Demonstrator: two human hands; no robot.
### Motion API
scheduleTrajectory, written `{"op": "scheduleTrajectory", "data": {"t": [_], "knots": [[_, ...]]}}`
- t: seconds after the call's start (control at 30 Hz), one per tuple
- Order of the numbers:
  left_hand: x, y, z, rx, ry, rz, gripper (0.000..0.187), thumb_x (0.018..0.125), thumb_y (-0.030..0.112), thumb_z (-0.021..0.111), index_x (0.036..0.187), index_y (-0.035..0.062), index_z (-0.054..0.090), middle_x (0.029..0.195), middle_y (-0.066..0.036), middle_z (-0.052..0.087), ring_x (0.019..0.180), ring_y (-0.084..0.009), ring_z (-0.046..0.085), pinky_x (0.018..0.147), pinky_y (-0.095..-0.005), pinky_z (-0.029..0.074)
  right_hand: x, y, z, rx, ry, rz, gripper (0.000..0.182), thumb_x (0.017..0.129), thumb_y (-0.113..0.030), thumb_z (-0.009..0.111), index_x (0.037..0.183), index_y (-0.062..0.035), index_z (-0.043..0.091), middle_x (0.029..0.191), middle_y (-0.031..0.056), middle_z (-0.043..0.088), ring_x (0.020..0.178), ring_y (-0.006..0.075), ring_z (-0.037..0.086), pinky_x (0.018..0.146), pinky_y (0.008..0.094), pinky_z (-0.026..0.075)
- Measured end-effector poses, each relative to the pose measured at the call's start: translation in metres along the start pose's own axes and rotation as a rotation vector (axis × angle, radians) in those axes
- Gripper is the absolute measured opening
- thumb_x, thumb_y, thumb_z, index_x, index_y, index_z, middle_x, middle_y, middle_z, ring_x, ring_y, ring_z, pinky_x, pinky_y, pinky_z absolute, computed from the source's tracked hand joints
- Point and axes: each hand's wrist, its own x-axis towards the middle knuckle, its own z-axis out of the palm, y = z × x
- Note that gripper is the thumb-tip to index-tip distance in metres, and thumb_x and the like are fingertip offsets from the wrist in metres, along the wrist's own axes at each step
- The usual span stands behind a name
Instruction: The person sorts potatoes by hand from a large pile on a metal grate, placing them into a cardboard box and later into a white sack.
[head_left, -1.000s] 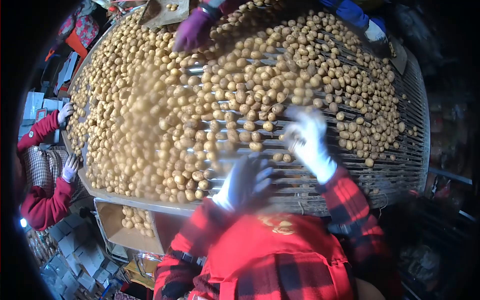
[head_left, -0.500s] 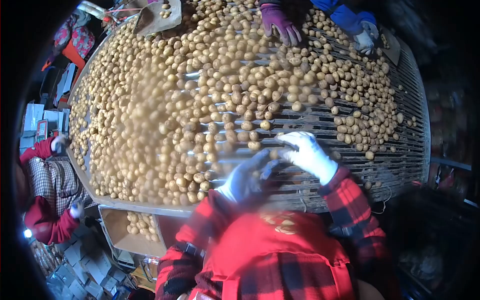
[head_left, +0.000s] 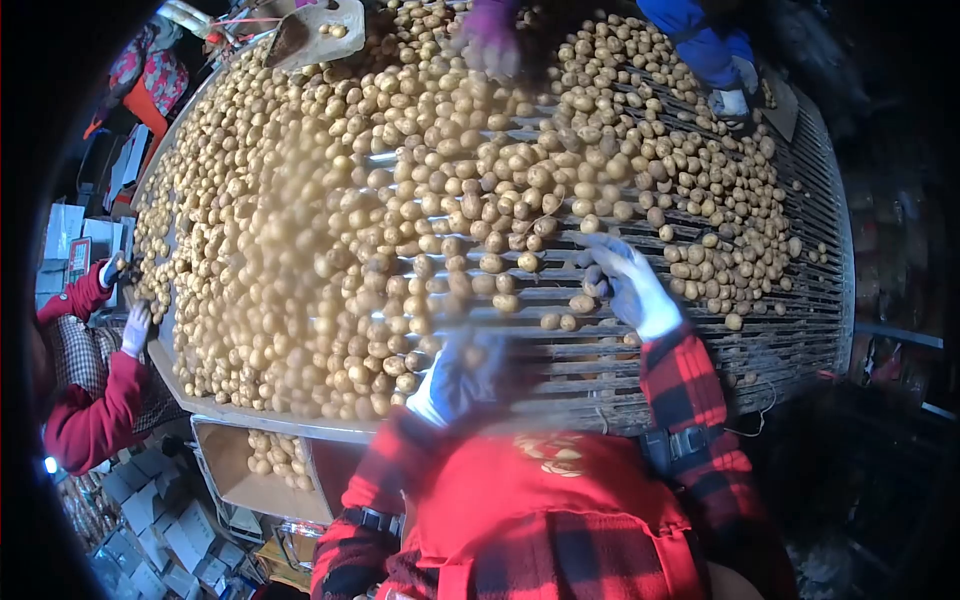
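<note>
Small round potatoes [head_left: 520, 185] cover much of a slatted metal sorting table [head_left: 570, 385]. My left hand [head_left: 455, 378], in a white and blue-grey glove, is over the slats at the near edge of the pile. Motion blurs its fingers; a brownish patch shows by them, but I cannot make out whether it is a held potato. My right hand [head_left: 630, 285] wears a similar glove and hovers over the slats farther right. Its fingers are apart and partly curled, with no potato visible in them. A few loose potatoes [head_left: 568, 322] lie between my hands.
Across the table are a co-worker's purple-gloved hand [head_left: 490, 45] and another's blue sleeve [head_left: 700, 50]. A third person's gloved hand [head_left: 138, 328] reaches the left edge. A scoop [head_left: 318, 35] rests at the back; a wooden bin [head_left: 230, 465] holding potatoes adjoins the front edge.
My hands have moved apart: the left slightly left and nearer me, the right slightly right. Loose potatoes now show between them. The purple-gloved hand moved left; the left co-worker's hand reached the table edge.
</note>
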Motion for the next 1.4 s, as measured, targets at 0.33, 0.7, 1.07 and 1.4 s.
{"op": "scheduleTrajectory", "data": {"t": [0.33, 0.7, 1.07, 1.4], "knots": [[-0.001, 0.012, -0.013, 0.297, 0.094, 0.275, 0.027, 0.106, 0.034, 0.049, 0.120, 0.0129, 0.058, 0.096, 0.005, 0.061, 0.062, -0.0041, 0.051, 0.048, -0.0176, 0.042, 0.088, 0.035, 0.090, -2.207, 0.175, -0.569, 0.062, 0.085, -0.018, 0.059, 0.145, -0.0258, 0.047, 0.153, 0.0027, 0.040, 0.147, 0.0356, 0.025, 0.108, 0.0506, 0.037], [-0.015, 0.018, 0.014, 0.289, 0.071, 0.203, 0.032, 0.106, 0.022, 0.049, 0.134, 0.0072, 0.053, 0.117, -0.008, 0.065, 0.084, -0.0195, 0.067, 0.068, -0.0279, 0.059, 0.006, 0.025, 0.032, -1.519, 0.189, -0.935, 0.028, 0.085, -0.008, 0.059, 0.109, -0.0159, 0.071, 0.105, 0.0042, 0.067, 0.079, 0.0240, 0.066, 0.069, 0.0369, 0.054], [-0.008, 0.001, 0.026, 0.405, -0.237, 0.137, 0.038, 0.099, 0.019, 0.058, 0.131, -0.0002, 0.055, 0.109, -0.005, 0.064, 0.095, -0.0116, 0.063, 0.079, -0.0246, 0.054, 0.153, -0.023, 0.021, -1.930, -0.031, -0.477, 0.030, 0.093, -0.019, 0.054, 0.121, -0.0173, 0.066, 0.101, 0.0094, 0.072, 0.094, 0.0278, 0.070, 0.079, 0.0411, 0.055], [0.015, 0.005, 0.015, 0.355, 0.015, 0.058, 0.041, 0.105, 0.023, 0.050, 0.142, 0.0057, 0.047, 0.124, -0.012, 0.063, 0.092, -0.0171, 0.069, 0.067, -0.0236, 0.060, 0.007, -0.019, 0.064, -1.062, -0.458, -0.058, 0.037, 0.093, -0.012, 0.064, 0.130, -0.0070, 0.064, 0.124, 0.0117, 0.069, 0.109, 0.0182, 0.065, 0.094, 0.0337, 0.052]]}}
